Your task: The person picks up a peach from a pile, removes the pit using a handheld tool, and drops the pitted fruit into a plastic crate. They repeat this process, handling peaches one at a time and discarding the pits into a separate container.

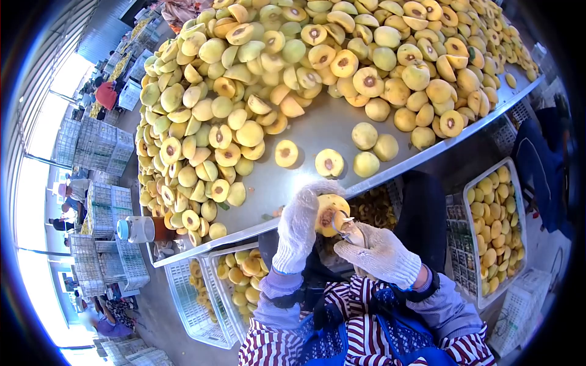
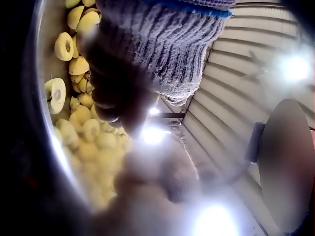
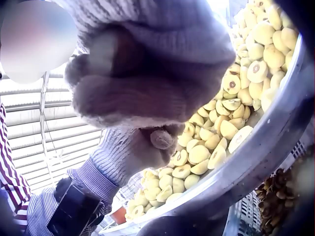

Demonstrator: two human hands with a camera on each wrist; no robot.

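Observation:
My left hand (image 1: 296, 222), in a white knit glove, grips a yellow peach half (image 1: 328, 213) by its side, just over the table's near edge. The cut face shows a brown pit hollow and is turned toward my right hand (image 1: 383, 253), also gloved. Between its thumb and fingers my right hand pinches a small pale tool (image 1: 351, 232), whose tip meets the fruit's cut face; its exact kind I cannot tell. In the right wrist view the right glove (image 3: 147, 59) fills the top, with the left glove (image 3: 130, 155) below it.
A metal table (image 1: 311, 137) bears a big heap of peach halves (image 1: 244, 79); several lie loose near its edge. Crates of fruit (image 1: 497, 226) stand at right and below left (image 1: 238, 274). Dark scraps (image 1: 372, 207) lie under the edge. A blue-lidded jar (image 1: 140, 229) sits at the left corner.

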